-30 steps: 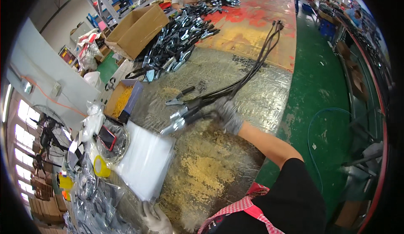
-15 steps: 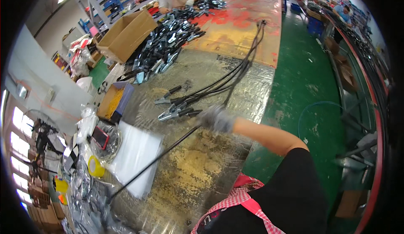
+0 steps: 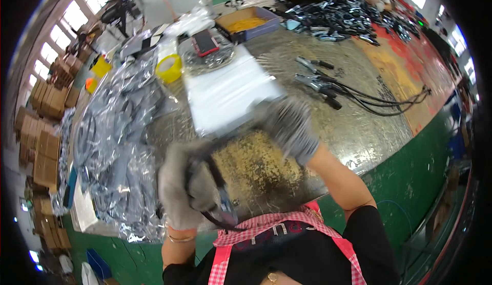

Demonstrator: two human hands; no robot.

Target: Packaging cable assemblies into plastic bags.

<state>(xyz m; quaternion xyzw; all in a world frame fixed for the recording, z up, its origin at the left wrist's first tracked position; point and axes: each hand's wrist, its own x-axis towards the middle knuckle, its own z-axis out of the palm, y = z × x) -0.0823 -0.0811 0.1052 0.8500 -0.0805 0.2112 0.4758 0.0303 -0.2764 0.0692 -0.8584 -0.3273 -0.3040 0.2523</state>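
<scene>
Left hand [image 3: 178, 185], gloved, grips a looped black cable [image 3: 215, 174]; right hand [image 3: 289, 126], gloved and blurred, at the cable's farther stretch — grip indistinct. White plastic sheets [image 3: 225, 93] lie just beyond on the worktable [image 3: 261, 170]. To their right: black leads [image 3: 364, 99], at least 2 silver clamps [image 3: 309, 83]. To their left: yellow tape roll [image 3: 176, 71], clear-bagged goods [image 3: 123, 172] — heaped.

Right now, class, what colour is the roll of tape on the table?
The roll of tape is yellow, best seen in the head view.

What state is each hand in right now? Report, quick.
Left hand: closed on a looped black cable.
Right hand: at the cable too, but too blurred to tell open from closed.
</scene>
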